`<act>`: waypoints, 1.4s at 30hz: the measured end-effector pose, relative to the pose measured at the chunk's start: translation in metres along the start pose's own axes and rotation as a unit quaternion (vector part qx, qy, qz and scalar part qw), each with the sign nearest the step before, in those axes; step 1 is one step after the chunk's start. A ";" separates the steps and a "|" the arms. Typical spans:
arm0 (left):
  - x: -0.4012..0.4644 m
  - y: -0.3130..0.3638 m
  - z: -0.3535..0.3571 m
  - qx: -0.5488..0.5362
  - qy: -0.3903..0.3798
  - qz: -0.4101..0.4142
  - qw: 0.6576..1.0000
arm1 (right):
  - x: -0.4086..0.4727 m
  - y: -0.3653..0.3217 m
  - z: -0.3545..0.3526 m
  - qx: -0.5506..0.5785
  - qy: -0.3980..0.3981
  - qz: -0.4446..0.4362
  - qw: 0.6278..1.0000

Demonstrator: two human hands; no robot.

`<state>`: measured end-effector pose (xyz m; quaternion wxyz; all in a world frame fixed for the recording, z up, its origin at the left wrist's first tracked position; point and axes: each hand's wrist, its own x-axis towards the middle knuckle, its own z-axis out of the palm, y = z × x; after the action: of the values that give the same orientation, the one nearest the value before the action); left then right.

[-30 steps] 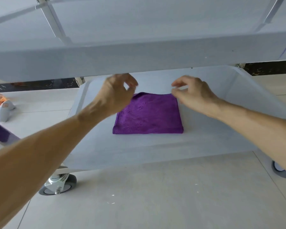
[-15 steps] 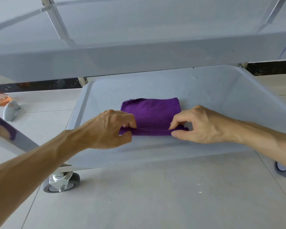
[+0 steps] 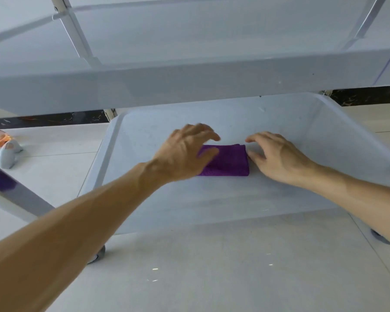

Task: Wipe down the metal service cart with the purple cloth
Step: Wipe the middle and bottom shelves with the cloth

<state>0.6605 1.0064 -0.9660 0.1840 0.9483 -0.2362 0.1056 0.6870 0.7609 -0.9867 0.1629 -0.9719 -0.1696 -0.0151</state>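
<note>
Head view: left hand (image 3: 185,152) and right hand (image 3: 277,156), fingers loosely spread, flank folded purple cloth (image 3: 229,162).

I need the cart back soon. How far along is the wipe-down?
Done: the purple cloth lies folded small on the cart's bottom shelf. In hand: the left hand rests on the cloth, and the right hand is open at its right edge. Left: no wiping stroke shows; the upper shelf awaits too.
</note>
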 end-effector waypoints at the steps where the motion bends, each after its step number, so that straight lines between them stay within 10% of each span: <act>1: 0.000 0.006 0.010 0.025 -0.046 0.023 0.998 | -0.006 0.003 0.005 -0.019 0.001 -0.009 1.000; 9: -0.007 -0.032 0.030 0.117 -0.147 0.015 0.982 | -0.021 0.018 0.024 -0.070 0.018 -0.021 0.997; 20: 0.000 -0.147 -0.005 0.145 -0.098 -0.406 0.897 | -0.018 0.011 0.026 -0.096 -0.002 -0.002 0.995; 31: -0.001 -0.034 0.022 0.255 -0.079 -0.096 0.959 | -0.016 0.014 0.027 -0.089 0.001 0.004 0.996; 37: -0.025 -0.064 0.014 0.114 -0.075 0.044 0.990 | -0.018 0.011 0.028 -0.093 0.016 -0.010 0.995; 42: -0.006 -0.121 0.000 0.101 -0.043 -0.079 0.991 | -0.019 0.014 0.028 -0.104 0.027 -0.023 0.994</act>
<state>0.7144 1.1086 -1.0042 0.0843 0.9815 -0.1559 0.0730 0.6731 0.7515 -1.0187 0.0652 -0.9785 -0.1852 -0.0629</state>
